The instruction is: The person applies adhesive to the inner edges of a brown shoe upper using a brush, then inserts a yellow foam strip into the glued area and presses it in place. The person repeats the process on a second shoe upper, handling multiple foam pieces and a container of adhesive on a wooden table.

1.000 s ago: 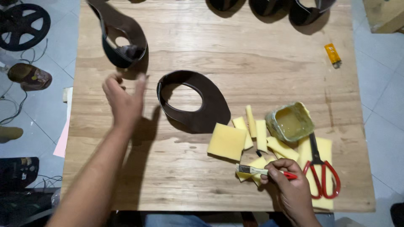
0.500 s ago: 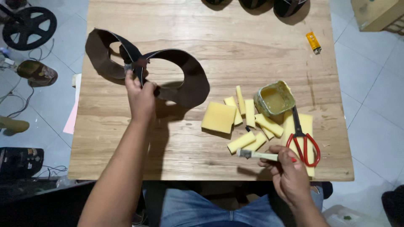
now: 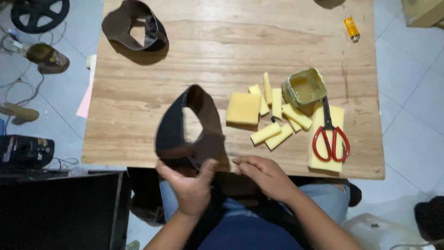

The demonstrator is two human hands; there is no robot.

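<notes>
Leather band (image 3: 172, 134), dark brown, curved into an upright loop, standing at the near edge of the bench (image 3: 222, 55), lower centre of the frame; its lower end reaches the person's hands.
Bench: pale wooden top, filling most of the frame.
Second leather loop (image 3: 134, 25): same dark brown, upper left of the bench, well apart from the first.
Left hand (image 3: 188, 187): lower centre, fingers spread and thumb raised, touching the lower end of the band; whether its grip closes on the band cannot be told.
Right hand (image 3: 263, 173): just right of the left, fingers curled at the bench edge near the band; what it holds, if anything, is hidden.
Yellow foam sheet (image 3: 326, 139): right side, lying flat under the scissors.
Red-handled scissors (image 3: 329, 136): closed, on that sheet.
Yellow foam square (image 3: 243, 109): centre right.
Glue tub (image 3: 304, 88): open, yellowish contents.
Foam strips (image 3: 277, 115): several, scattered between square and tub.
Orange lighter (image 3: 352, 28): upper right.
</notes>
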